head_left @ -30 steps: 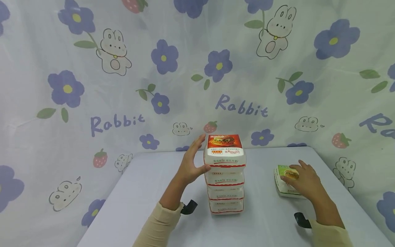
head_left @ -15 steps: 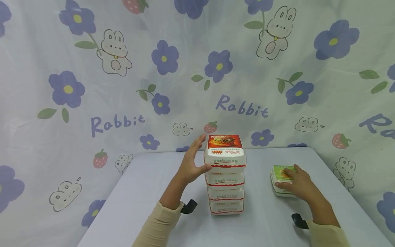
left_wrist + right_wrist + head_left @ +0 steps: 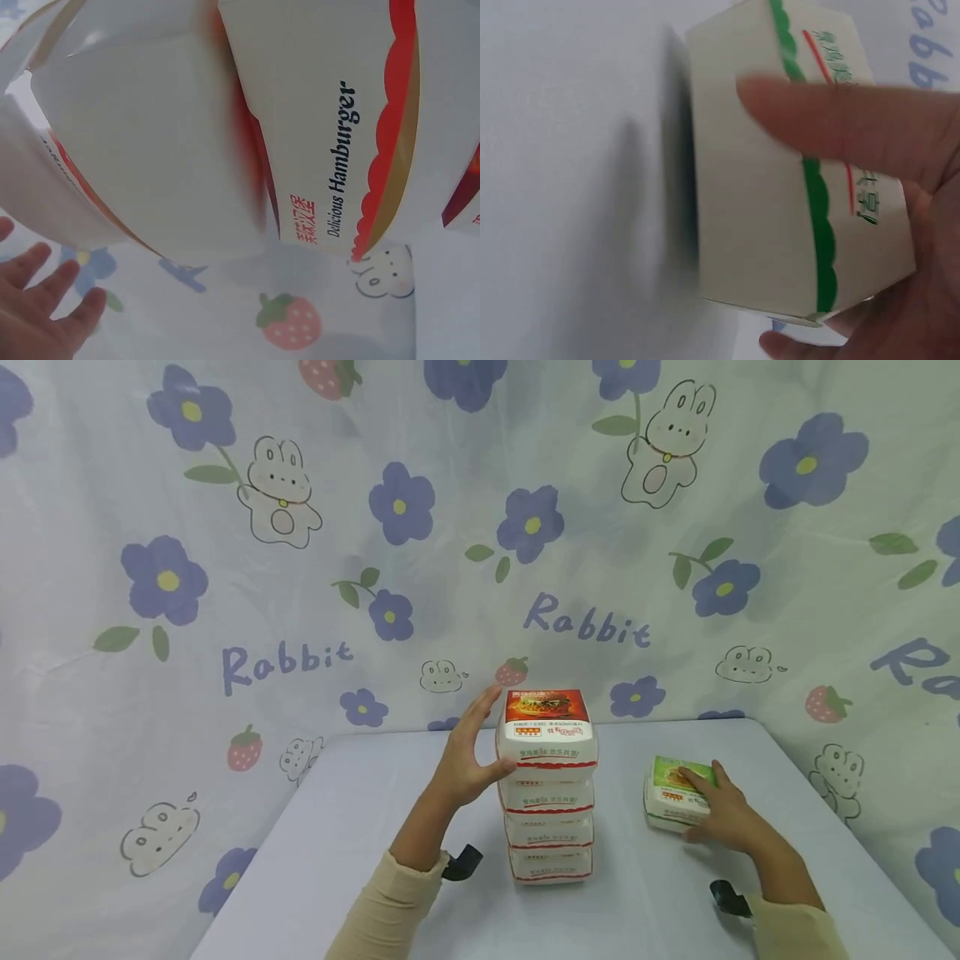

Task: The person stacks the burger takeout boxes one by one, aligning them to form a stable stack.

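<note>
A stack of several white hamburger boxes (image 3: 551, 793) with red scalloped trim stands upright, its top box (image 3: 547, 739) showing a burger picture on red. My left hand (image 3: 461, 764) is at the left side of that top box, fingers straight and thumb spread toward the front. In the left wrist view, the fingers (image 3: 52, 292) lie beside the box's side wall. To the right, my right hand (image 3: 726, 814) grips a hamburger box with a green top (image 3: 675, 795) from its right side. The right wrist view shows the thumb (image 3: 832, 124) across its front, over green trim (image 3: 821, 232).
Both box groups are on a white-covered table (image 3: 375, 827). Behind it hangs a pale curtain (image 3: 450, 568) with rabbits, purple flowers and strawberries. A black wrist mount (image 3: 462, 862) sticks out from the left sleeve, and another mount (image 3: 727, 897) from the right.
My right hand has moved the green-topped box left toward the stack and turned it slightly; the thumb has shifted down to its front side. The left hand and stack stay put.
</note>
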Demonstrator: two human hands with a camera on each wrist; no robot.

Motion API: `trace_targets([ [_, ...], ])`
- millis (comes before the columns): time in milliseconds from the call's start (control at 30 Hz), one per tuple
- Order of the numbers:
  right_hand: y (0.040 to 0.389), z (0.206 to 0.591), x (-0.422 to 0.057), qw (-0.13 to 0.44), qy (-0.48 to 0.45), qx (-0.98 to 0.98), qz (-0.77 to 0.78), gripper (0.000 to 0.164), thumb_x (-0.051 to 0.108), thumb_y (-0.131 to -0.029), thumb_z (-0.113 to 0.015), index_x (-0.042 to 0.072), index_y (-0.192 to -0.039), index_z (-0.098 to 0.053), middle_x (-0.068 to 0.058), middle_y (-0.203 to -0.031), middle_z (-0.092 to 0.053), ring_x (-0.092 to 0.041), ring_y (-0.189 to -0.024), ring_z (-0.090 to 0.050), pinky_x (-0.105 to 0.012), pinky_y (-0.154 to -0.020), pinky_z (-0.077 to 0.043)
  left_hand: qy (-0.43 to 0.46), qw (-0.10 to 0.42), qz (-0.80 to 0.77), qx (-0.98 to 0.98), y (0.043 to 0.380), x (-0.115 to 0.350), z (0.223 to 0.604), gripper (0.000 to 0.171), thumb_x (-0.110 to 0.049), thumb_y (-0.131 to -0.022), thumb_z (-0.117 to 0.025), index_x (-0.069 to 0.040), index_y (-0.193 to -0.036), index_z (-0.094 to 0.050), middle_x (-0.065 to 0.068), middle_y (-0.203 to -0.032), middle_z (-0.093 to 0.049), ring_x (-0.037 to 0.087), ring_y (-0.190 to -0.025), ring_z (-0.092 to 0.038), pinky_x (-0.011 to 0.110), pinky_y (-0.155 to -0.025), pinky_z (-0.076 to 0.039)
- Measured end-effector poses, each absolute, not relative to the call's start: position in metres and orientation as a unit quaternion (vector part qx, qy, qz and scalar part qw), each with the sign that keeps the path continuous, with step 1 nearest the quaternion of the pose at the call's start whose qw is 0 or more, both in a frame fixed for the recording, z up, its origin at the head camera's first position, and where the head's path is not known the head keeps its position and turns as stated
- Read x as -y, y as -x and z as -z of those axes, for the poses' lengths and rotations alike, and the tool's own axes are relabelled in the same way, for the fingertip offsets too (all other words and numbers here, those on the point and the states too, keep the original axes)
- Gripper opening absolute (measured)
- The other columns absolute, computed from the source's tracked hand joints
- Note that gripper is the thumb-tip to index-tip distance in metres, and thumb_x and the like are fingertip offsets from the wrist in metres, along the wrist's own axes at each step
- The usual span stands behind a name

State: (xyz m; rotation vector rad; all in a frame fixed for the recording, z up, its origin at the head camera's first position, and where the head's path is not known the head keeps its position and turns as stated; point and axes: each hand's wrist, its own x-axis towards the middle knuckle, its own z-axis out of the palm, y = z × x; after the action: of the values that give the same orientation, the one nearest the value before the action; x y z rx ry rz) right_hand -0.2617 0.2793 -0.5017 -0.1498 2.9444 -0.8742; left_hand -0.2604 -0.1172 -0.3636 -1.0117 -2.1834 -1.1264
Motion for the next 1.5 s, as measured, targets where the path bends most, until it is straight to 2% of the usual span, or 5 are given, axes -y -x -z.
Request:
trace_targets([
  [267,0.268,0.508,-0.277,0.007,0.045,-0.958,0.284,0.104,0.048,-0.058,-0.077,0.018,-0.142,-0.023,-0.03,-0.14,0.003,-0.06,-0.116,-0.015,-0.072,-0.079,-0.025,0.37,0.231,0.411,0.8,0.261,0.118,0.366,0.091,-0.073,-0.07,-0.047,-0.022,-0.142,-0.021,-0.003,-0.146,-0.02,0.018,-0.13,-0.021,0.046,-0.097,-0.031],
  [533,0.269,0.509,-0.273,-0.008,0.047,-0.956,0.291,0.101,0.056,-0.062,-0.071,0.018,-0.142,-0.022,-0.027,-0.139,0.001,-0.059,-0.106,-0.032,-0.066,-0.071,-0.036,0.369,0.234,0.411,0.8,0.26,0.118,0.366,0.093,-0.073,-0.07,-0.046,-0.019,-0.142,-0.023,-0.002,-0.146,-0.021,0.016,-0.13,-0.022,0.045,-0.097,-0.032],
  [833,0.274,0.52,-0.277,-0.004,0.062,-0.943,0.326,0.099,0.042,-0.061,-0.077,0.027,-0.142,-0.022,-0.02,-0.141,0.003,-0.055,-0.111,-0.029,-0.066,-0.073,-0.035,0.369,0.237,0.411,0.799,0.257,0.119,0.364,0.09,-0.073,-0.071,-0.045,-0.022,-0.142,-0.022,0.002,-0.145,-0.022,0.016,-0.131,-0.021,0.044,-0.098,-0.031],
  [1133,0.275,0.516,-0.276,-0.043,0.069,-0.939,0.335,0.097,0.057,-0.063,-0.07,0.017,-0.141,-0.026,-0.022,-0.137,-0.009,-0.048,-0.11,-0.033,-0.059,-0.077,-0.036,0.374,0.233,0.41,0.799,0.258,0.117,0.361,0.092,-0.072,-0.071,-0.047,-0.02,-0.142,-0.022,-0.003,-0.145,-0.02,0.017,-0.13,-0.021,0.042,-0.099,-0.031],
  [1500,0.279,0.498,-0.273,-0.067,0.082,-0.937,0.333,0.097,0.063,-0.065,-0.065,0.016,-0.141,-0.027,-0.02,-0.138,-0.012,-0.044,-0.11,-0.034,-0.053,-0.076,-0.038,0.374,0.232,0.41,0.799,0.258,0.115,0.357,0.09,-0.071,-0.071,-0.047,-0.023,-0.142,-0.021,-0.005,-0.145,-0.02,0.016,-0.13,-0.022,0.042,-0.098,-0.031],
])
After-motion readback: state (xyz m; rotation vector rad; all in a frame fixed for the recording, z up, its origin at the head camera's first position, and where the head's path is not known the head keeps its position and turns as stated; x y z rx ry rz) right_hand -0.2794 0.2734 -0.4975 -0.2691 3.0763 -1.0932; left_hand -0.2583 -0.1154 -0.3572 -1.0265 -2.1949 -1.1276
